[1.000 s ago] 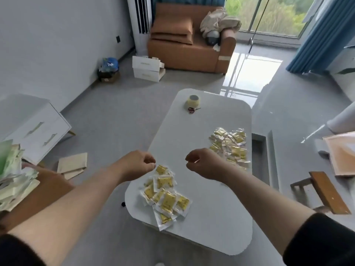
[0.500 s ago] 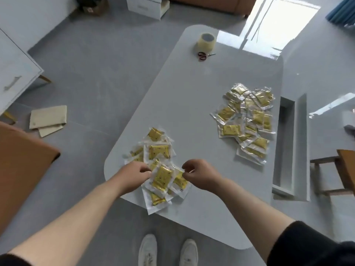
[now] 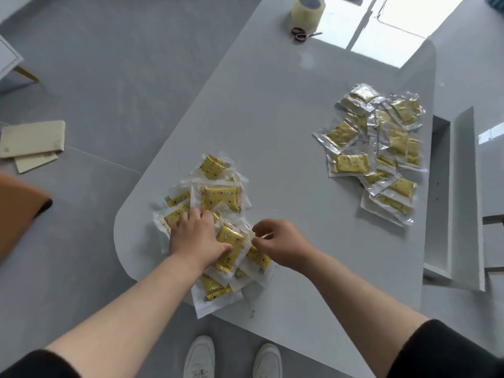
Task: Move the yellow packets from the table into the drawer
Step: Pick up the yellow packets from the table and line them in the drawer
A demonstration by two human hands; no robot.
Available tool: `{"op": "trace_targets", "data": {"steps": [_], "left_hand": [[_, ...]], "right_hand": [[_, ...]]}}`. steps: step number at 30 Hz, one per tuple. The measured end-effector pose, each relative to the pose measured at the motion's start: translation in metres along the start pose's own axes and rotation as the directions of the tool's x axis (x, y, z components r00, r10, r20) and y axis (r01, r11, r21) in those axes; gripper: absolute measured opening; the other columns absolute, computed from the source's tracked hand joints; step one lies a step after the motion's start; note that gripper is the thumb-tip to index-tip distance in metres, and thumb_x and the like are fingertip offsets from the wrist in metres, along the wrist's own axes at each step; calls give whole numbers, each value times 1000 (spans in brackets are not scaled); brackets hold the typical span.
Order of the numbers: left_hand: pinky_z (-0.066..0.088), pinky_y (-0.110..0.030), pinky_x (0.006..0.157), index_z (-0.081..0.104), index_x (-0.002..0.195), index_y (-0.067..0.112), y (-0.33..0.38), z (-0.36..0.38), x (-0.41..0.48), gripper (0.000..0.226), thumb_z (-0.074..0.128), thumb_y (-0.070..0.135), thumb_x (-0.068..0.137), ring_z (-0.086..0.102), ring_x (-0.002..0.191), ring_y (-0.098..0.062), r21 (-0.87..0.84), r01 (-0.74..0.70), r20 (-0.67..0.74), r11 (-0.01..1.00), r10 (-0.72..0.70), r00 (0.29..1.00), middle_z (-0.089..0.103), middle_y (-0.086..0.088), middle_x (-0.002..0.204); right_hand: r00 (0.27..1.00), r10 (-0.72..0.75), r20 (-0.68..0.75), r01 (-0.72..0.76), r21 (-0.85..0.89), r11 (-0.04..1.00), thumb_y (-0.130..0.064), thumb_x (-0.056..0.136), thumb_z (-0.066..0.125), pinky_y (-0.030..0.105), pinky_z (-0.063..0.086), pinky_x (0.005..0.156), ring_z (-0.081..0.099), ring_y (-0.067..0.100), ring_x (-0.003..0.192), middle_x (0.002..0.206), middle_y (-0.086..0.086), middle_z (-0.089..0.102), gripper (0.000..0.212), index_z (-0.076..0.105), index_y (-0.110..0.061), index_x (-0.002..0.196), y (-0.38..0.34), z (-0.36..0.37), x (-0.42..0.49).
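Since the near pile point(image 3: 218, 197) sits fanned out at the near-left corner of the table point(image 3: 272, 118), a few packets hanging over the edge, both hands are on it.

Left hand point(image 3: 199, 236) lies on top, fingers fairly straight and spread, pressing the packets down. My read: it's pinning the slippery wraps so they don't skate off while being raked together.

Right hand point(image 3: 281, 242) is at the pile's right flank, fingers curled in, tips at a clear wrapper edge. Can't tell if it actually pinches one or just nudges it. Looks like the two hands close in from both sides to bunch a stack.

Far pile point(image 3: 376, 148) lies by the table's right edge, well apart from the hands, just beside what I take for the open drawer point(image 3: 463, 186). No packet visible in it; the inside is mostly hidden.

Judgement: task is early, gathering step, nothing lifted yet.

Risk: the overhanging packets drop to the floor when the pile gets squeezed.

Tape point(image 3: 308, 8) and scissors point(image 3: 301, 36) sit at the far end, out of the way.
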State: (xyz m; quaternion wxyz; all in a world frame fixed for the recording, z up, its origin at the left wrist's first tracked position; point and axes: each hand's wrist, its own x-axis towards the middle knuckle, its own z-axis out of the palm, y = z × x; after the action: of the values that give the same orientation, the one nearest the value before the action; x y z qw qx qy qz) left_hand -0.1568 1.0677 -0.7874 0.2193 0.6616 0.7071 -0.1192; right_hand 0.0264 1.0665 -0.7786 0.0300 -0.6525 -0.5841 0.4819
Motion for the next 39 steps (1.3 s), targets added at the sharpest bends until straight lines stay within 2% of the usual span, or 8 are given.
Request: {"op": "trace_targets", "data": {"steps": [10, 15, 17, 21, 27, 33, 36, 39], "left_hand": [[40, -42, 97, 44, 113, 12, 6, 0, 12, 68, 78, 51, 69, 45, 118, -32, -79, 101, 36, 992, -98, 995, 50, -12, 123], [48, -34, 63, 37, 100, 16, 7, -7, 13, 46, 73, 28, 76, 60, 75, -23, -230, 62, 44, 971, -53, 998, 56, 0, 79], [46, -32, 58, 42, 99, 18, 0, -11, 13, 40, 73, 25, 75, 57, 71, -20, -339, 65, 83, 939, -39, 996, 56, 0, 79], [56, -41, 78, 57, 101, 19, -25, -18, 9, 37, 78, 15, 71, 64, 83, -22, -615, 115, 108, 780, -60, 992, 65, 1, 90], [55, -33, 64, 57, 85, 18, -72, -24, -4, 30, 76, -4, 76, 67, 74, -24, -877, 236, 145, 420, -237, 961, 69, -10, 87], [55, -57, 80, 62, 90, 10, -101, -19, -12, 28, 73, -10, 74, 70, 85, -33, -952, 260, 200, 165, -308, 930, 72, -17, 94], [54, -57, 82, 62, 92, 9, -106, -17, -16, 28, 72, -11, 74, 70, 86, -34, -957, 263, 217, 123, -301, 929, 72, -18, 95], [55, -53, 82, 61, 90, 10, -108, -18, -21, 29, 72, -12, 75, 70, 83, -32, -959, 265, 222, 106, -302, 927, 71, -16, 93]], "right_hand": [[996, -17, -91, 20, 34, 999, -26, 86, 61, 23, 51, 75, 62, 10, 89, 97, -6, 67, 26, 69, -16, 110, 8, 4, 6], [997, -13, -77, 17, 48, 999, -25, 86, 62, 22, 52, 71, 63, 11, 89, 99, -5, 67, 27, 68, -16, 111, 12, 5, 6], [998, 5, -67, -5, 6, 1000, -26, 87, 62, 26, 54, 79, 62, 12, 98, 108, -5, 66, 31, 65, -18, 117, 14, 7, 5], [998, 31, -56, -43, -211, 977, -42, 83, 65, 31, 46, 95, 51, 16, 117, 126, -5, 54, 54, 52, -24, 132, 13, 15, 2], [994, 36, -102, -78, -446, 892, -52, 80, 67, 32, 42, 94, 48, 22, 113, 120, 1, 52, 59, 48, -19, 126, 5, 28, 5], [982, 140, -130, -171, -266, 949, -36, 85, 64, 29, 41, 77, 47, 19, 101, 107, 0, 46, 32, 48, -19, 107, 2, 36, 6], [960, 224, -169, -222, 33, 975, -28, 89, 63, 29, 47, 66, 56, 15, 84, 96, -3, 56, 21, 48, -19, 100, -2, 30, 2], [956, 281, -82, -248, 288, 925, -26, 90, 66, 29, 54, 70, 63, 13, 87, 96, -5, 61, 19, 51, -22, 102, -16, 36, -6]]}}
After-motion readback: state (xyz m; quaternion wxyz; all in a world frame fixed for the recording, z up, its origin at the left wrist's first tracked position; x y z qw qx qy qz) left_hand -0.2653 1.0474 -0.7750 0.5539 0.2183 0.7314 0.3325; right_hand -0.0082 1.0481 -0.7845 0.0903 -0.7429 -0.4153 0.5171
